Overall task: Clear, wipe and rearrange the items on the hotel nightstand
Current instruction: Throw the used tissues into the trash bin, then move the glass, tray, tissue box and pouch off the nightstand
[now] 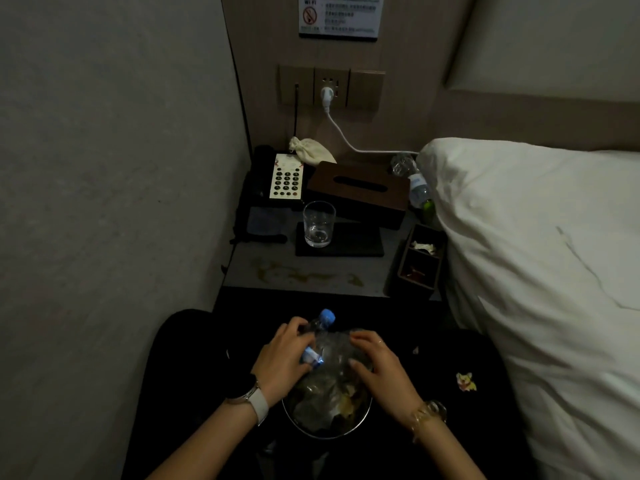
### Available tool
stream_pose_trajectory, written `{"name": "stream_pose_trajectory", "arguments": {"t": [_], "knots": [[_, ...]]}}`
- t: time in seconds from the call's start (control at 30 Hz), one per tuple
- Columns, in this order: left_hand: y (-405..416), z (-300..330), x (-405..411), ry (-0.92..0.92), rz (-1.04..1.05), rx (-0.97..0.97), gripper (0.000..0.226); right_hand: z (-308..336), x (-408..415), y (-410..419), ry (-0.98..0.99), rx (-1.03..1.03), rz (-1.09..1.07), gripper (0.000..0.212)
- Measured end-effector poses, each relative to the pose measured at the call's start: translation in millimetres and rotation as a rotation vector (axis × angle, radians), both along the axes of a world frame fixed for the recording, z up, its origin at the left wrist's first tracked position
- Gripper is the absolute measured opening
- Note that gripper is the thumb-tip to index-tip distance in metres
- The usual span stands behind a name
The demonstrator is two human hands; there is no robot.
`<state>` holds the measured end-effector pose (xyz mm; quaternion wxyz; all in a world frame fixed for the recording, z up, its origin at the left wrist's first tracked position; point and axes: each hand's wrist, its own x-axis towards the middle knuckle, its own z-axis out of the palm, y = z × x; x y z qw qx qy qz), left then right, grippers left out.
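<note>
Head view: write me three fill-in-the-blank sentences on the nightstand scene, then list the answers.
1. The glass stands on a dark ____.
2. Both hands, left hand and right hand, press a crushed bottle with a ____ cap into the bin.
3. The tissue box lies to the ____ of the phone.

Answers: tray; blue; right

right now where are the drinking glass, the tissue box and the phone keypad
drinking glass (319, 224): head view, on its clear side wall
tissue box (360, 194): head view, on the wooden lid beside the slot
phone keypad (286, 181): head view, among the dark buttons on the pale panel
</note>
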<state>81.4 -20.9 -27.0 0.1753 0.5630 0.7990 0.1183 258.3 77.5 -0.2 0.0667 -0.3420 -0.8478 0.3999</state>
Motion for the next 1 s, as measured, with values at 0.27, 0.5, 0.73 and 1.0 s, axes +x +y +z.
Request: {"name": "stream_pose_trajectory", "arguments": {"t": [0.27,0.5,0.73,1.0], "knots": [[2.7,-11.2,-2.3,0.010,-0.011,-0.038,0.045,-0.9,-1.6,10.6,-0.014,-0.044,-0.034,0.035],[21.6,6.5,-5.5,-0.093,0.028,0.181,0.040,15.4,-2.6,38.4,0.163,0.214,-0.266,0.034],[64.0,27.4,-0.3,-0.326,0.033,0.342,0.033,28.0,-2.8,95.2,-0.111,0.521,-0.457,0.039],[105.2,22.2,9.1,-0.600,0.067,0.346,0.035,28.6,-12.7,116.5,-0.296,0.454,-0.331,0.028]]}}
